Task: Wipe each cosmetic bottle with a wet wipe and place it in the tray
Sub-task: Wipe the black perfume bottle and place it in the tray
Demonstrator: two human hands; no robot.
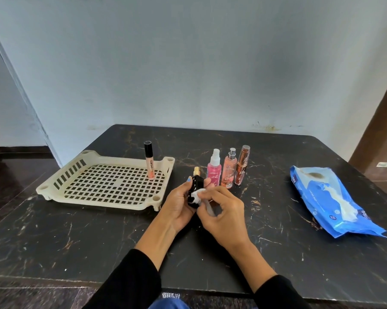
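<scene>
A black bottle (195,190) with a gold spray top is held above a dark marbled table (277,219). It is clasped in the left hand (180,206), whose fingers are wrapped around the bottle's body, a thumb with a blue-painted nail being pressed against its upper left side. A crumpled white wet wipe (198,194) is pinched between the fingertips of the right hand (223,216) and is pressed against the front of the bottle. Both forearms are covered by black sleeves (130,284).

Just beyond the right hand, three items are seen standing upright in a row: a pink spray bottle (214,171) with a white top, a peach bottle (228,172) with a silver top, and a copper-coloured tube (242,168). The pink bottle is nearest the hands; whether the three touch one another cannot be told.

To the left of the left hand, and a little beyond it, a cream perforated tray (54,186) is laid flat on the table. A lip gloss tube (149,160) with a black cap is stood upright in the tray's far right corner.

Well to the right of the right hand, a blue pack of wet wipes (321,197) is laid on the table, a white wipe being shown protruding from its opening.
</scene>
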